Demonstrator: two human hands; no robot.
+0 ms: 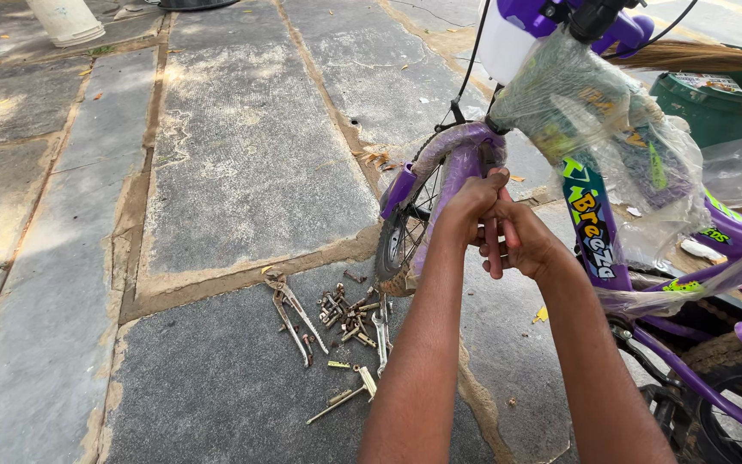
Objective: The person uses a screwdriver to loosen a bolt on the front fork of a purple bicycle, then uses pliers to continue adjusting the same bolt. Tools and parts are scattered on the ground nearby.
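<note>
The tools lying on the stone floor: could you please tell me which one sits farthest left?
The pliers, open with long splayed handles, lie farthest left. The spanner and small hammer lie further right, past the pile of bolts.

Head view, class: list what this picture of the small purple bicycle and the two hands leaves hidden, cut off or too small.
- Red-handled tool: the left hand and right hand cover its head.
- Small purple bicycle: handlebars cut off by the top edge, rear wheel by the right edge; clear plastic wrap veils the frame.
- Heap of rusty bolts by the grey pliers: too small to sort.
</note>
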